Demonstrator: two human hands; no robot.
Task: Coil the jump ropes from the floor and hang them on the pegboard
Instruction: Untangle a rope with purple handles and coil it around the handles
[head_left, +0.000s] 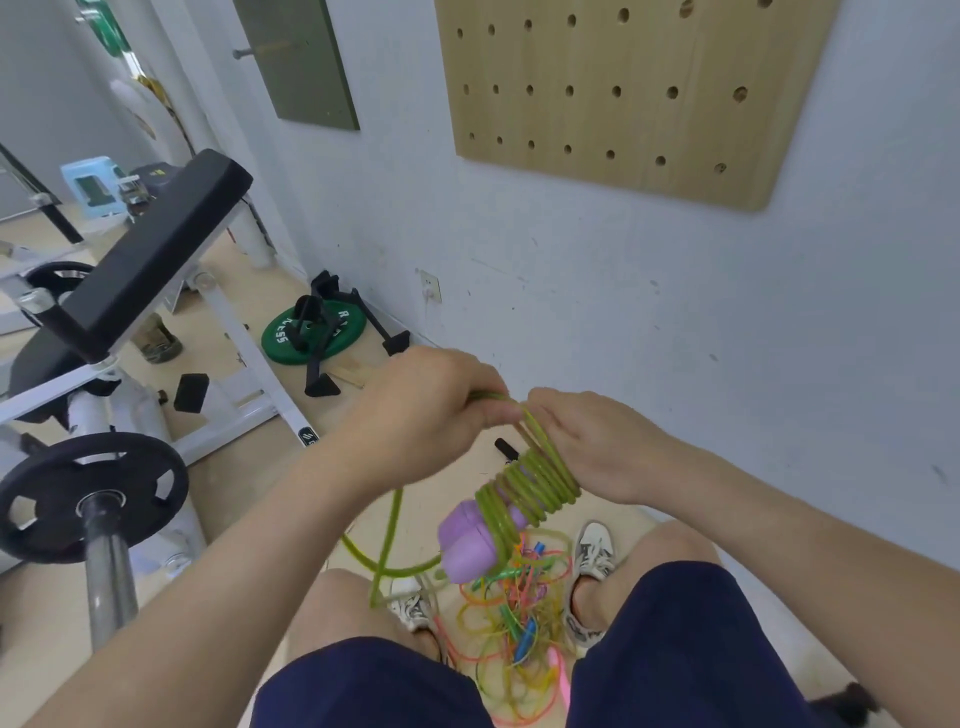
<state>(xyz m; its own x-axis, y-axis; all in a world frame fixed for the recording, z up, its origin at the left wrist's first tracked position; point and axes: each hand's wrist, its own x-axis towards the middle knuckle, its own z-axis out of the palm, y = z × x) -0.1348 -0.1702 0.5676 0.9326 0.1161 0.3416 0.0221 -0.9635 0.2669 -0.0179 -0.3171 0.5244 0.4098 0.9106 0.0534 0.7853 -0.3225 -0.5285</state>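
A green jump rope (535, 483) with two purple handles (470, 540) is wound in tight turns around the handles. My right hand (597, 447) grips the upper end of the bundle. My left hand (431, 405) pinches the free green strand just above the coil. The loose tail of the rope (389, 545) hangs down to the floor. A tangle of colourful jump ropes (514, 623) lies on the floor between my feet. The wooden pegboard (623, 93) hangs on the wall above, with no pegs showing in its holes.
A weight bench (150, 249) and a barbell with a black plate (88, 499) stand at the left. A green weight plate (311, 332) and black push-up bars (358, 306) lie by the wall. A green board (296, 57) hangs further left.
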